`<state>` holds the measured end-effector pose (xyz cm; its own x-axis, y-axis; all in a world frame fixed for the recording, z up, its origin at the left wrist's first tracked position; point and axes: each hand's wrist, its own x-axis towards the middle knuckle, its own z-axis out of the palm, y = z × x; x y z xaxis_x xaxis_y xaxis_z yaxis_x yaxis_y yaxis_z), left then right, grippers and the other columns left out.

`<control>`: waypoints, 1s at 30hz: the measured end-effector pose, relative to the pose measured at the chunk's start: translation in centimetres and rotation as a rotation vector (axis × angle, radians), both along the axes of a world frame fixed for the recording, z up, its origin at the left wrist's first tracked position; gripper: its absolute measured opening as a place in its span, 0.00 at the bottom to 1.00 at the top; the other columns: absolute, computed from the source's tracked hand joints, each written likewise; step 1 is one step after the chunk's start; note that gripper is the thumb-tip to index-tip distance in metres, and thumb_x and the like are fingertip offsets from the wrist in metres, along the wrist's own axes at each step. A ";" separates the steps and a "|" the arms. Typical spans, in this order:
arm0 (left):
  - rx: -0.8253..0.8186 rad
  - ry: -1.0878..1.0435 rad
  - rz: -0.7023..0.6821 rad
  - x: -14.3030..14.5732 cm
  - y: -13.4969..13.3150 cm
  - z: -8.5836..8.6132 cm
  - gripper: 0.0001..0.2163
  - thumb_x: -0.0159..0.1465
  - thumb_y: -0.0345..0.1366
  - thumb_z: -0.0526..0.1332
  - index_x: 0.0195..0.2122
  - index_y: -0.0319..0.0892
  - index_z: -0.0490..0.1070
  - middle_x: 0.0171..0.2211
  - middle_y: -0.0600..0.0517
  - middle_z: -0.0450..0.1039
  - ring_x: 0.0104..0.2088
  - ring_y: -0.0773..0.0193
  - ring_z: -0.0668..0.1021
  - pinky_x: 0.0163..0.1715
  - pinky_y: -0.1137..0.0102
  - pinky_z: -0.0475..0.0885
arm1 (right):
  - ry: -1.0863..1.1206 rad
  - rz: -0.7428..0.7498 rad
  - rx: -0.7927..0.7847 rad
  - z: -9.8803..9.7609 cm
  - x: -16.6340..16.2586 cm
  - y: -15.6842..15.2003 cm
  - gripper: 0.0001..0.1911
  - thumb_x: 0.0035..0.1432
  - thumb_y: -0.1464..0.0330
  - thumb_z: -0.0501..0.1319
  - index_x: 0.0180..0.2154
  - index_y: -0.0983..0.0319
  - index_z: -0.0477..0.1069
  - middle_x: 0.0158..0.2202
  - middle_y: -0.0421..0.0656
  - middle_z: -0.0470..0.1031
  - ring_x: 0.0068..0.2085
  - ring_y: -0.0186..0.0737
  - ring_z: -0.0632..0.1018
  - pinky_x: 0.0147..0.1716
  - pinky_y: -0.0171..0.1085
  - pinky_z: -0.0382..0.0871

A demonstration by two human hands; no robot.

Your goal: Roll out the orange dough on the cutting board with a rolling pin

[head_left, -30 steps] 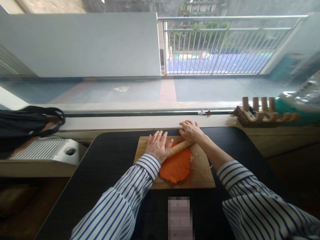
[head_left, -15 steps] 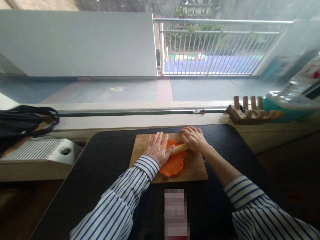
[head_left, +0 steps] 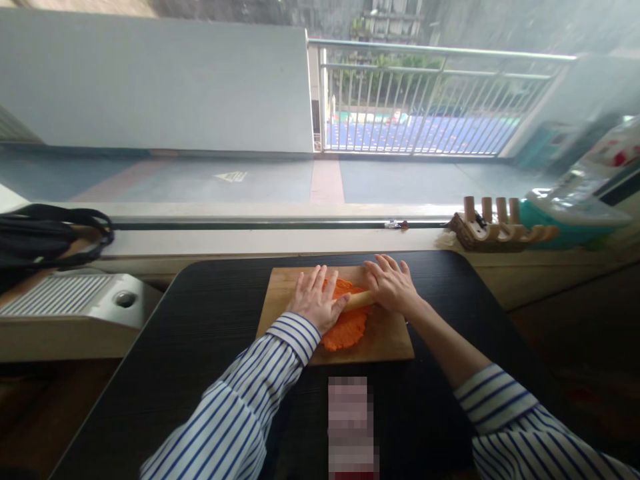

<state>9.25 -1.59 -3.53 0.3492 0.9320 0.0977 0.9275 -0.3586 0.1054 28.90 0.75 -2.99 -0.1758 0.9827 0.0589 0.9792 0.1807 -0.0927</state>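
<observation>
A flat sheet of orange dough lies on a wooden board on a black table. A wooden rolling pin lies across the dough. My left hand presses flat on the pin's left end, fingers stretched out. My right hand presses flat on the pin's right end, fingers spread. Most of the pin is hidden under my palms.
A white ridged appliance sits left of the table, with a black bag behind it. A wooden rack and a teal container stand on the window sill at the right. A blurred-out object lies near the table's front.
Both hands rolled the pin back toward me over the dough from the board's far edge. The view shifted slightly, so the board sits a little further left.
</observation>
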 end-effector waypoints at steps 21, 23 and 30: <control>-0.022 -0.020 0.003 0.2 -0.5 0.0 0.31 0.66 0.54 0.40 0.62 0.38 0.55 0.63 0.39 0.54 0.64 0.51 0.56 0.60 0.48 0.48 | 0.020 0.004 -0.008 0.1 0.1 -0.8 0.23 0.63 0.65 0.43 0.58 0.59 0.60 0.63 0.49 0.56 0.63 0.49 0.55 0.57 0.61 0.47; -0.017 -0.019 -0.011 0.4 -1.1 0.2 0.31 0.66 0.53 0.40 0.62 0.38 0.56 0.63 0.38 0.54 0.64 0.51 0.56 0.60 0.48 0.48 | 0.025 0.003 0.003 0.2 0.2 -1.8 0.22 0.63 0.65 0.43 0.56 0.59 0.62 0.63 0.49 0.58 0.63 0.48 0.56 0.57 0.61 0.47; 0.120 -0.038 -0.072 0.6 -3.6 -0.1 0.29 0.65 0.51 0.46 0.61 0.36 0.58 0.62 0.37 0.55 0.63 0.48 0.58 0.60 0.46 0.48 | 0.067 -0.012 0.064 0.0 0.5 -5.4 0.20 0.66 0.64 0.40 0.50 0.57 0.66 0.61 0.46 0.61 0.62 0.46 0.57 0.57 0.59 0.50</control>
<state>9.88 -5.22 -3.60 0.4091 0.8852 0.2214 0.8950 -0.4366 0.0917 29.45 -4.66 -2.97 -0.1574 0.9786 0.1328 0.9732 0.1765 -0.1471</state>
